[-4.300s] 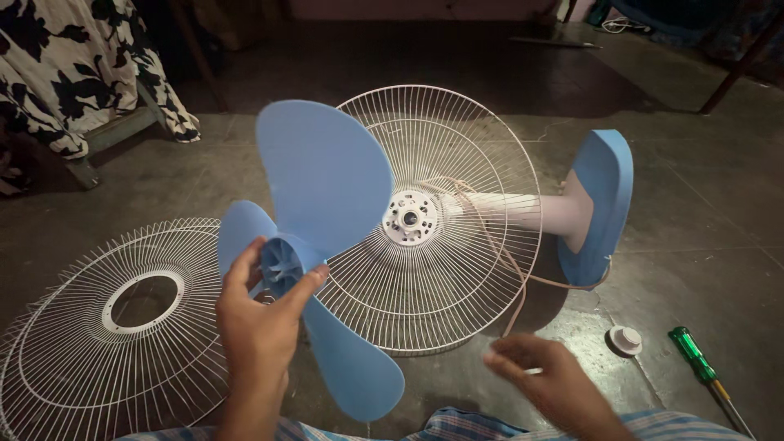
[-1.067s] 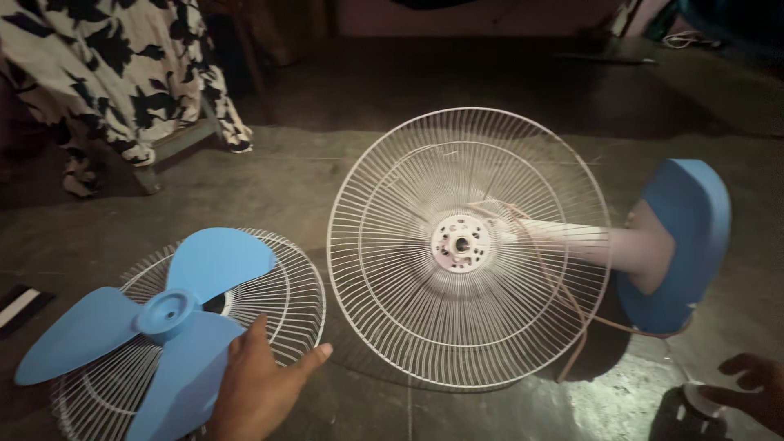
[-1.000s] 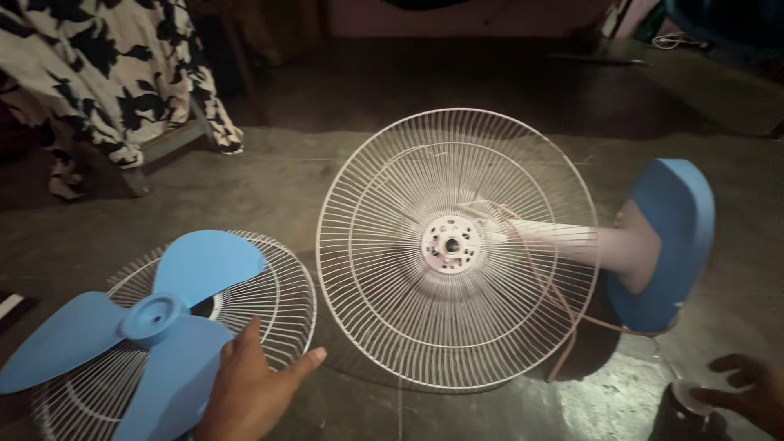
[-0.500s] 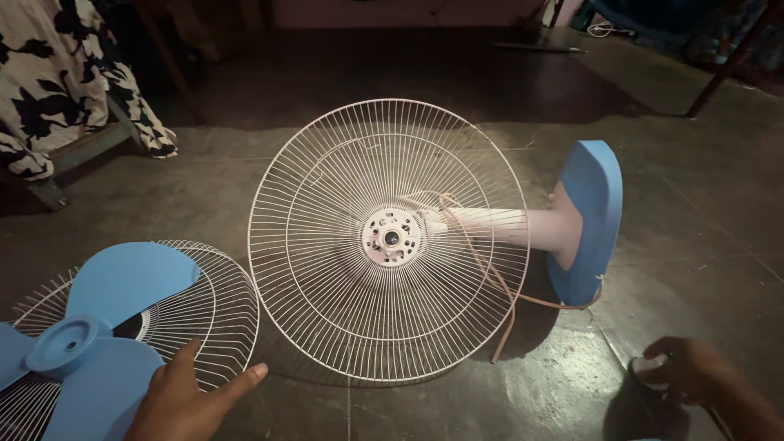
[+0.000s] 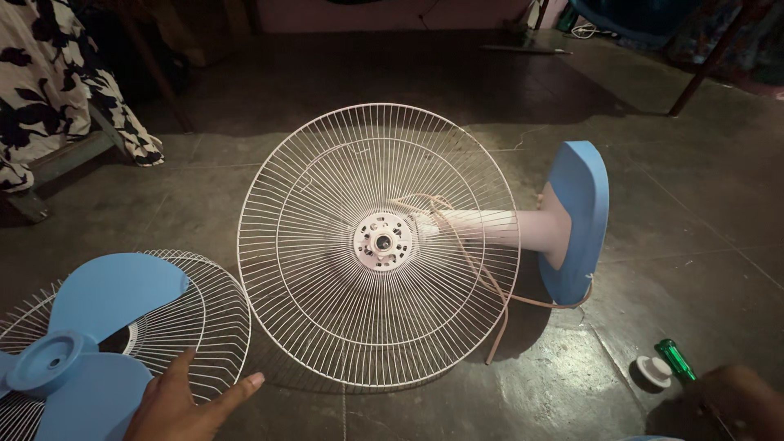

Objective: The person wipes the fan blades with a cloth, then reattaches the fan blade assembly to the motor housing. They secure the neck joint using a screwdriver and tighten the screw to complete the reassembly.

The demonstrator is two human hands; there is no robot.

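Fan parts lie spread on a dark concrete floor, with the rear wire guard [image 5: 378,245] taken as the landmark; it stands on edge, fixed to the motor hub [image 5: 382,242] at its centre. Behind and to the right of that guard the white stem [image 5: 498,229] runs to the blue base [image 5: 576,219], which is tipped on its side, and a tan cord [image 5: 482,273] trails from the stem down to the floor. Left of the guard and near its lower rim, the loose front guard [image 5: 204,310] lies flat, dished side up; as a container of sorts it carries the blue blade [image 5: 82,343], resting inside it, and nothing else can be seen in it. The left hand [image 5: 184,404] lies open, fingers spread, against the near edge of the blade and loose guard, gripping nothing. Right of the landmark guard, low in view, the right hand [image 5: 735,400] is dark and partly cut off; its grip cannot be judged, though it sits just beside a green-handled screwdriver [image 5: 676,359] and a small white cap [image 5: 654,371]. In my judgement, sound handling here calls for keeping the blade seated flat within the loose guard, pressing on the hub and not on the vanes, and keeping the cap and screwdriver together so small parts do not stray.
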